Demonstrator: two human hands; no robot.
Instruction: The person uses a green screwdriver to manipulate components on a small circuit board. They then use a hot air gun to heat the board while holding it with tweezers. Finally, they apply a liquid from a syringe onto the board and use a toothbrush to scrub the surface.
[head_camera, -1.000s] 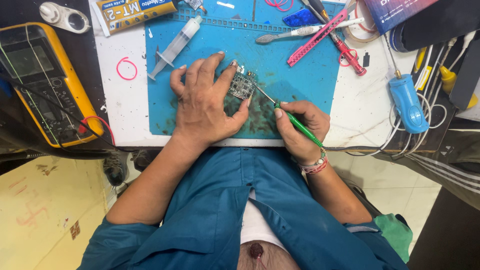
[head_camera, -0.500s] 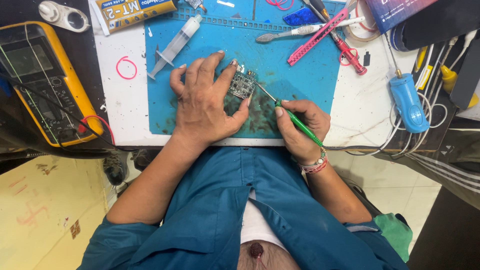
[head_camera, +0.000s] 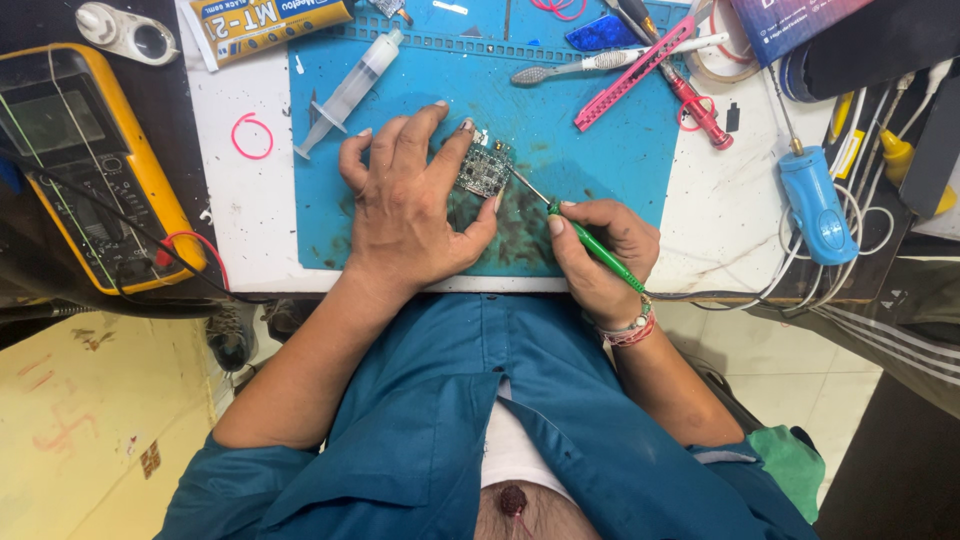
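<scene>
The left hand (head_camera: 405, 205) lies flat, fingers spread, pinning a small square circuit board (head_camera: 484, 168) to the stained blue rubber mat (head_camera: 600, 160). The right hand (head_camera: 600, 250) is closed around a slim green-handled tool (head_camera: 592, 245), its thin metal tip touching the board's edge.

At the bench, the left hand (head_camera: 405, 205) lies flat on the blue work mat (head_camera: 600, 150), fingers pinning a small circuit board (head_camera: 484, 168). The right hand (head_camera: 600, 250) grips a green-handled tool (head_camera: 590, 245), its thin metal tip touching the board's right edge. A syringe (head_camera: 350, 90) lies just beyond the left hand; a yellow multimeter (head_camera: 90, 170) sits at the far left.
</scene>
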